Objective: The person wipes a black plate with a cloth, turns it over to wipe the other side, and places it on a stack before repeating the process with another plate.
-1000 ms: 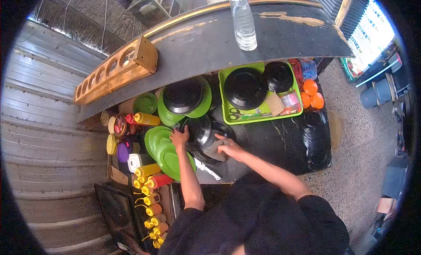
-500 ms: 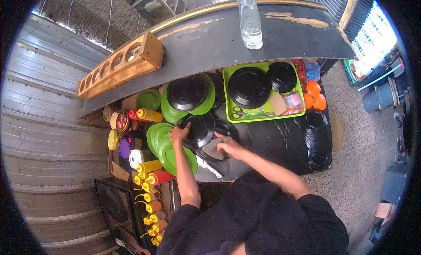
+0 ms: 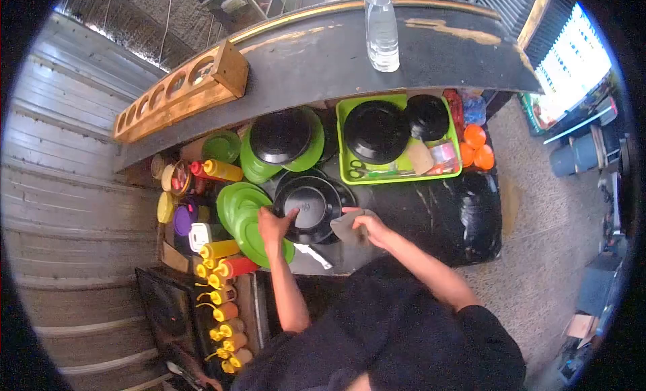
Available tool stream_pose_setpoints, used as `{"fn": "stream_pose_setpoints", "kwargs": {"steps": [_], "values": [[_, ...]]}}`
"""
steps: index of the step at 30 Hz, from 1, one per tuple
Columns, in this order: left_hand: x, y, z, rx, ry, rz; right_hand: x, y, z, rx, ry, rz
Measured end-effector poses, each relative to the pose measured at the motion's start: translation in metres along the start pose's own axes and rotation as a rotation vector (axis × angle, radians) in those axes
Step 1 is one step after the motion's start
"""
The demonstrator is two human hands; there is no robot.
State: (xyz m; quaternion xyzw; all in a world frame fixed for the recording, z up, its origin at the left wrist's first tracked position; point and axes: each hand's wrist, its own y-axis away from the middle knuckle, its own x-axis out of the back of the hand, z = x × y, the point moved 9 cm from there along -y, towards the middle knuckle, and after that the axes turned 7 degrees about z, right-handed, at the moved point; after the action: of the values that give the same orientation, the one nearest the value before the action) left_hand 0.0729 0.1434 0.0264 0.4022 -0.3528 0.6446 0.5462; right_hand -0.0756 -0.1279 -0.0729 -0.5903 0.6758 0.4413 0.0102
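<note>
My left hand [image 3: 274, 228] grips the left rim of a black plate [image 3: 308, 204], its thumb over the plate's face. In my right hand [image 3: 371, 228] is a bunched grey cloth [image 3: 350, 228], beside the plate's right edge. Other black plates show beneath and behind the held one. Green plates [image 3: 250, 233] lie fanned to the left, partly behind my left hand. A knife with a white handle [image 3: 313, 255] rests on the counter just below the black plate.
A green tray [image 3: 404, 178] at the back holds black plates and scissors. Sauce bottles [image 3: 225, 295] line the left side. A water bottle [image 3: 382, 38] and a wooden rack [image 3: 182, 88] stand on the upper shelf. Orange lids [image 3: 475, 136] sit at the right.
The black plate has come down toward me and now shows its face. My right hand has drawn right with the cloth, off the plate. The whole view has shifted slightly.
</note>
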Motion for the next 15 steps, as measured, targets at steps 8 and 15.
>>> {"fn": "stream_pose_setpoints", "kwargs": {"steps": [8, 15], "values": [[-0.021, 0.095, 0.073, -0.080, 0.285, -0.295, 0.107, 0.086, -0.026, 0.107, -0.011, 0.227], [-0.111, 0.171, 0.119, -0.163, 0.558, -0.599, 0.216, 0.171, -0.031, 0.208, -0.015, 0.558]]}}
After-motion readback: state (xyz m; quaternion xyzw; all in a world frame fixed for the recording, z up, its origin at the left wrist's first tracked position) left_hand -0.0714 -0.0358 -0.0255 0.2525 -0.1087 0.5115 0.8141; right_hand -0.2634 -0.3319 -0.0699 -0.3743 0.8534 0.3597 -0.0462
